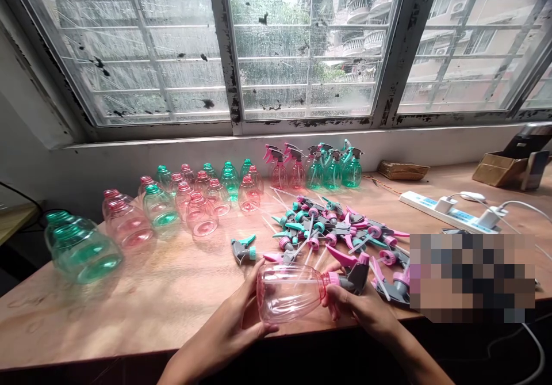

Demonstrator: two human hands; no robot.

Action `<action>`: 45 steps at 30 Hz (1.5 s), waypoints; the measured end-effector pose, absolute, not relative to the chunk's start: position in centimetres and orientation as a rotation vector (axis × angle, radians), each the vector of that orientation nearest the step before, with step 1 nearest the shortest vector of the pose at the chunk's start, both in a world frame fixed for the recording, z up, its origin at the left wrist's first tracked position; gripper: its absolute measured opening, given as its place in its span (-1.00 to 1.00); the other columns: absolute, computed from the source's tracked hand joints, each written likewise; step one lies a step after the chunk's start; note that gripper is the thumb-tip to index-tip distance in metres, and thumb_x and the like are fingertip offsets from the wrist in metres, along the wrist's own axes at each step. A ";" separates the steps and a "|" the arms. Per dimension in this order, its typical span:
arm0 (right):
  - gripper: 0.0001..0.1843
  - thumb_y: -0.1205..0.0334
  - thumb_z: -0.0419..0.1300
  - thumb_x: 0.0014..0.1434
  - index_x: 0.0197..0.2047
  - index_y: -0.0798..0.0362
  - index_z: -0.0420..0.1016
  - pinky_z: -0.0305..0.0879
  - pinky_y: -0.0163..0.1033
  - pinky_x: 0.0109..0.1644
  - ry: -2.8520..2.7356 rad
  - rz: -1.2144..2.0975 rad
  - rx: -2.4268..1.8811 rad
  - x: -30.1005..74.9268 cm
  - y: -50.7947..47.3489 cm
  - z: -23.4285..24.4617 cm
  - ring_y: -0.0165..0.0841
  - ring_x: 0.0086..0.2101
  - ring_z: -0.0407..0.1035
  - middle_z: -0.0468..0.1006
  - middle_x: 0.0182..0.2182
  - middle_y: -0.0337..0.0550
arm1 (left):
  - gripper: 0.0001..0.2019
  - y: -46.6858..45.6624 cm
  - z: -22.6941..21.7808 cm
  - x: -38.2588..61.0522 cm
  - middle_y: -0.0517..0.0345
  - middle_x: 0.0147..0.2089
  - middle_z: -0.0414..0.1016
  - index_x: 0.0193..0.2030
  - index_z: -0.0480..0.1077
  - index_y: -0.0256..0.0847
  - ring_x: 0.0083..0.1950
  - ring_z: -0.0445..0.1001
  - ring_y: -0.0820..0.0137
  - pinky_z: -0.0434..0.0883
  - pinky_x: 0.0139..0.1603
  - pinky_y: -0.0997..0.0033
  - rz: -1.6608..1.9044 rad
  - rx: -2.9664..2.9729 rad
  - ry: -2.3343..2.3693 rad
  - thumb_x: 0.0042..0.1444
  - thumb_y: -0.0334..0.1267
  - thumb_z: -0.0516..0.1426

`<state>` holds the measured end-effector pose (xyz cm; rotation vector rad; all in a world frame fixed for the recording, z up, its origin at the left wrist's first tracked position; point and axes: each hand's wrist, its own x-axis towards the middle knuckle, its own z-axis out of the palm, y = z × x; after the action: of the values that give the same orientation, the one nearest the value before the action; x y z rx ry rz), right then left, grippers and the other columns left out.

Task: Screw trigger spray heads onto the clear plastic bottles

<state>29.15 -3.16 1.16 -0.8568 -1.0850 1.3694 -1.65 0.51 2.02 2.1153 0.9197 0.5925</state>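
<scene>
A clear pink spray bottle [290,294] lies sideways between my hands, just above the table's front edge. My left hand [246,310] is wrapped round its base. At the neck, my right hand [351,298] grips the pink collar of the grey and pink trigger head [356,273], which sits on the bottle's mouth. A thin tube shows inside the bottle. Just beyond lies a heap of loose trigger heads [319,224], pink, teal and grey. One teal and grey trigger head [244,251] rests apart, to the left of the heap.
Headless pink bottles [200,218] and green bottles [86,252] stand on the left. Several bottles with heads [332,172] stand by the wall. A power strip [448,212] with plugs, a brown packet [403,170] and a cardboard box [495,169] are on the right. One area is blurred out.
</scene>
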 end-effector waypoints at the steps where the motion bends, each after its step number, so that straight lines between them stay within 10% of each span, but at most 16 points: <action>1: -0.47 -0.12 0.56 0.15 -0.04 -0.03 0.45 0.47 -0.28 -0.41 -1.083 1.370 -0.858 29.1 -3.2 1.2 -0.36 -0.55 0.50 0.72 -0.49 -0.23 | -0.03 0.5 2.0 -1.6 0.12 0.73 -0.22 0.67 -0.27 0.18 0.70 -0.14 -0.05 -0.10 0.64 -0.21 0.595 2.114 0.916 0.34 -0.28 0.25; 45: -0.47 -0.17 0.54 0.13 -0.07 0.00 0.49 0.48 -0.20 -0.39 -1.111 1.385 -0.887 29.3 -3.1 1.4 -0.31 -0.55 0.50 0.72 -0.49 -0.21 | -0.04 0.6 1.9 -1.8 0.14 0.73 -0.21 0.67 -0.26 0.18 0.69 -0.12 -0.09 -0.07 0.64 -0.22 0.612 2.122 0.893 0.36 -0.29 0.26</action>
<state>29.28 -3.12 1.39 -0.8867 -1.1112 1.3853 -1.76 0.59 1.89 2.1219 0.8927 0.6123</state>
